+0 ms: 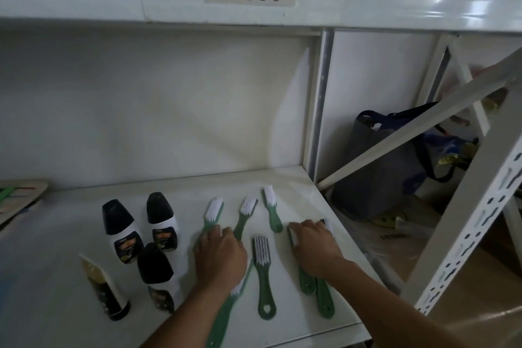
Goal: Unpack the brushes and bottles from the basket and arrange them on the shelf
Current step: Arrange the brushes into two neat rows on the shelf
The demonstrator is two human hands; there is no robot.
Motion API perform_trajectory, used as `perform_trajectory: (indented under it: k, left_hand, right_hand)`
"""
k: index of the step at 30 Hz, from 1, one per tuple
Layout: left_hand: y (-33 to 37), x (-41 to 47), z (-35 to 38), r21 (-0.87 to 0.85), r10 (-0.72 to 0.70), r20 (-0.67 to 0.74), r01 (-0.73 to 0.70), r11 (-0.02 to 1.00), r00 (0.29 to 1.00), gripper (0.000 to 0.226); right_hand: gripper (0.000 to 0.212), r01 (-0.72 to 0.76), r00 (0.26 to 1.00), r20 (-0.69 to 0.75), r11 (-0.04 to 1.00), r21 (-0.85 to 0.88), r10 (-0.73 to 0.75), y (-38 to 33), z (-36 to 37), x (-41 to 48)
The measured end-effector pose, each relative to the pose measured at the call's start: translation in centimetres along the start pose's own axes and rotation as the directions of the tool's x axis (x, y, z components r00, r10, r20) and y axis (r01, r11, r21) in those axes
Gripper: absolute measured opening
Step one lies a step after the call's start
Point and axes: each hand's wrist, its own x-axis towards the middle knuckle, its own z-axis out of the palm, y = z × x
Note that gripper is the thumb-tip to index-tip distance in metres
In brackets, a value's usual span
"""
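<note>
Several green-handled brushes with white bristles lie on the white shelf (305,195). One brush (264,277) lies between my hands. My left hand (220,257) rests palm down on the handle of a far-left brush (212,213), with another brush (223,316) under my wrist. My right hand (313,243) presses flat on two brushes (316,291) lying side by side at the right. To the left stand three white bottles with black caps (120,230), and a tube (104,288) leans in front of them. No basket is in view.
A dark grey tote bag (381,161) sits on the floor right of the shelf, behind a diagonal white brace (423,127). A perforated upright (474,229) stands at the right. A striped flat object (19,195) lies at the shelf's left edge.
</note>
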Motion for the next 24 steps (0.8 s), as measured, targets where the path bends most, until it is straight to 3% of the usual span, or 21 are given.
perform_trajectory:
  k: [3,8,11,14,16,18,20,22,24]
  left_hand:
    - [-0.1,1.8,0.4,-0.006,-0.124,0.112,0.126,0.992,0.986,0.033]
    - [0.4,4.0,1.1,-0.064,-0.163,0.115,0.171,0.983,0.980,0.031]
    - [0.9,4.8,1.2,-0.186,-0.196,0.056,0.203,0.961,0.979,0.032]
    - [0.7,4.6,1.3,-0.160,-0.232,-0.094,0.216,0.963,0.968,0.036]
    - [0.2,4.3,1.7,-0.192,-0.265,-0.056,0.250,0.949,0.963,0.034]
    - [0.0,4.8,2.0,-0.244,-0.263,0.008,0.257,0.935,0.965,0.033]
    - [0.4,5.6,1.9,-0.292,-0.245,0.074,0.256,0.921,0.967,0.038]
    - [1.4,5.5,1.5,-0.357,-0.201,0.137,0.238,0.903,0.970,0.045]
    - [1.8,4.0,0.9,-0.381,-0.113,0.113,0.148,0.913,0.987,0.046]
  right_hand:
    - [0.030,-0.058,0.998,-0.017,0.995,0.077,0.059,-0.1,0.0,2.0]
    - [0.022,-0.132,0.988,-0.050,0.971,0.200,0.145,-0.7,-1.1,6.3]
    - [0.029,-0.125,0.986,-0.084,0.972,0.200,0.144,-0.8,-1.9,7.9]
    - [0.043,-0.133,0.985,-0.082,0.971,0.201,0.152,-0.3,-1.7,7.8]
    - [0.039,-0.119,0.991,-0.050,0.984,0.136,0.126,0.2,-1.1,7.1]
    - [0.041,-0.102,0.995,0.011,0.988,0.117,0.101,0.5,-1.2,6.5]
    - [0.051,-0.090,0.996,0.039,0.973,0.213,0.084,1.1,-2.0,6.2]
    - [0.059,-0.085,0.996,0.000,0.939,0.332,0.090,1.9,-3.0,5.3]
    - [0.054,-0.064,0.988,-0.107,0.930,0.362,0.110,2.5,-3.5,3.1]
